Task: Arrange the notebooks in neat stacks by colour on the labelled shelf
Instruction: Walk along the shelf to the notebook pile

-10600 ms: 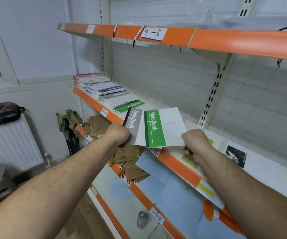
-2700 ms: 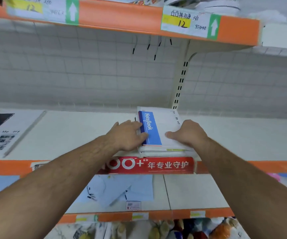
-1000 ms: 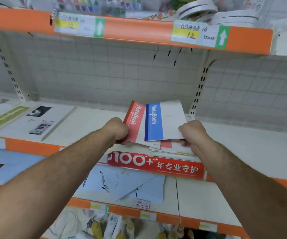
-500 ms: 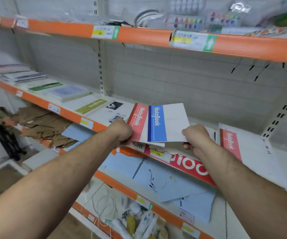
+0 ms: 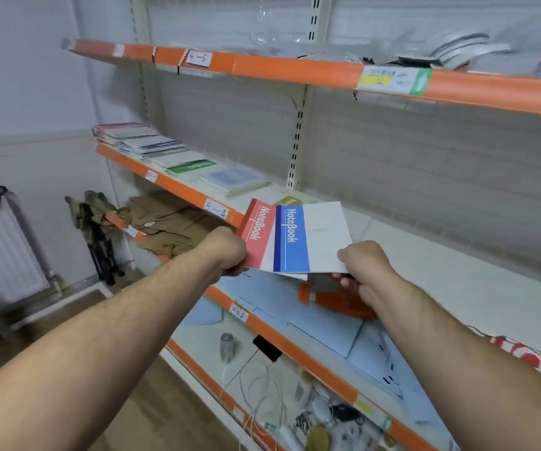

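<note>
Head view shows both of my hands closed on a fanned pair of notebooks, held in the air just in front of the orange-edged white metal shelf (image 5: 171, 185). My left hand (image 5: 227, 252) grips the near left corner of the red-banded paper notebook (image 5: 257, 236). My right hand (image 5: 365, 268) pinches the near right corner of the blue-banded paper notebook (image 5: 308, 239), thumb on top and fingers curled beneath. The blue one overlaps the red one. A pale edge under them may be a further book; I cannot tell. Their coloured bands run away from me, tipped slightly right.

The sorted piles lie ahead and to the left of my grip, in a row along the shelf beyond my left hand. Nearest is the green-banded pile (image 5: 194, 167), then the grey pile (image 5: 175, 156), then the blue-banded pile (image 5: 157, 145). The red-banded pile (image 5: 119, 130) is farthest, at the shelf's end. My left hand is therefore nearer to all of them. I judge the red book has the longest reach, and the blue one stops one pile short. Each band should line up with the pile under it.
</note>
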### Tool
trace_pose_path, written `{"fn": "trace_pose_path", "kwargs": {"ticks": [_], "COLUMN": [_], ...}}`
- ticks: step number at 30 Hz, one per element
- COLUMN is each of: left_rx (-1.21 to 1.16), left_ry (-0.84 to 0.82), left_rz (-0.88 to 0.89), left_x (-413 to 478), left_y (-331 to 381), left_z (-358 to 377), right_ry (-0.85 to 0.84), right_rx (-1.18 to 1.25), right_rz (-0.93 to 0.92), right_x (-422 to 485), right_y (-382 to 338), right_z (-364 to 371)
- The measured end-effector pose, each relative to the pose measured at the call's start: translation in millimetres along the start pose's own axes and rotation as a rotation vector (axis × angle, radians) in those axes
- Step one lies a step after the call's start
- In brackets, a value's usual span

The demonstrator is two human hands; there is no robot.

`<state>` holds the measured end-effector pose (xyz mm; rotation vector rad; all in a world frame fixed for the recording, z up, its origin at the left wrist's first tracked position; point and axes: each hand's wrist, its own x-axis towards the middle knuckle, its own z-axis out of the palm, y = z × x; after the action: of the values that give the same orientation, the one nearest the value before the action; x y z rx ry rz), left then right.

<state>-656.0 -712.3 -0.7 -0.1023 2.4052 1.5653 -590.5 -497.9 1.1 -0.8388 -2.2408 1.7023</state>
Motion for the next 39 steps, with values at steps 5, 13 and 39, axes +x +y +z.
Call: {"fn": "trace_pose_path", "kwargs": {"ticks": [5, 13, 39], "left_rx": [-0.010, -0.088, -0.099], "left_ry": [0.102, 0.196, 0.373], "left_rz": [-0.037, -0.121, -0.158], "left_x": [16.4, 65.9, 372.8], "left_y": [-27.2, -65.8, -76.9], "left_z": [-70.0, -156.7, -422.6], "right_ry": [-0.097, -0.255, -0.403], "right_rx": [-0.047, -0.051, -0.075], "right_rz": [-0.005, -0.063, -0.096], "right_x": [-2.4, 25.1, 204.4], "right_y": [-25.8, -59.6, -232.5], "right_z": [81.5, 197.9, 552.5]}}
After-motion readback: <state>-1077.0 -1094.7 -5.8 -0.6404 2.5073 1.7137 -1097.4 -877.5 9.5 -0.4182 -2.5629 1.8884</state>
